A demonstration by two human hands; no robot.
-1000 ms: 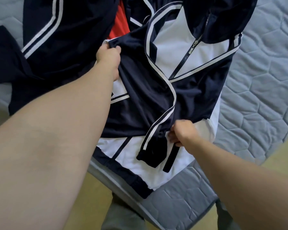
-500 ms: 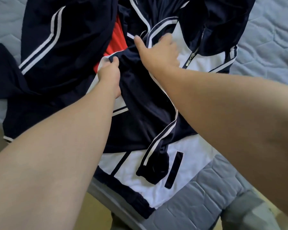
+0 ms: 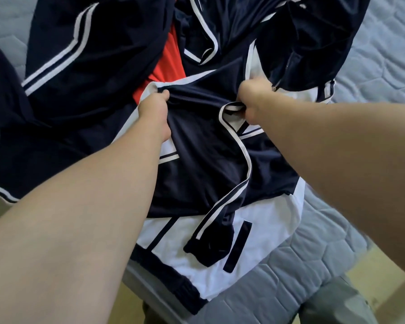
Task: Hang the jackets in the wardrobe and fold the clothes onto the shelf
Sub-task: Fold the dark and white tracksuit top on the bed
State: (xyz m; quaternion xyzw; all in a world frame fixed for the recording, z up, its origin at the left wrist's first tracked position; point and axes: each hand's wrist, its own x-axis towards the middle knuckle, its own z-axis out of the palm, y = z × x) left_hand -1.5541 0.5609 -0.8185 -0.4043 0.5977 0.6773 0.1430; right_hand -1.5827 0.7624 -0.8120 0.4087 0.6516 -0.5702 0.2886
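Note:
A navy and white track jacket with white piping lies spread on the grey quilted mattress. My left hand pinches the navy fabric at its upper left. My right hand grips a bunched fold of the same jacket by the white-trimmed edge, close to the zip. One navy sleeve with white stripes trails down to a cuff over the white lower panel. A second navy garment with white stripes lies to the left, partly under the jacket.
A red garment shows between the two navy pieces. The mattress corner sits near my legs, with yellowish floor at the lower right. More navy fabric is heaped at the top right.
My right hand went from the lower hem up to the jacket's upper part, then closed on the fabric by the white trim. My left hand kept its hold.

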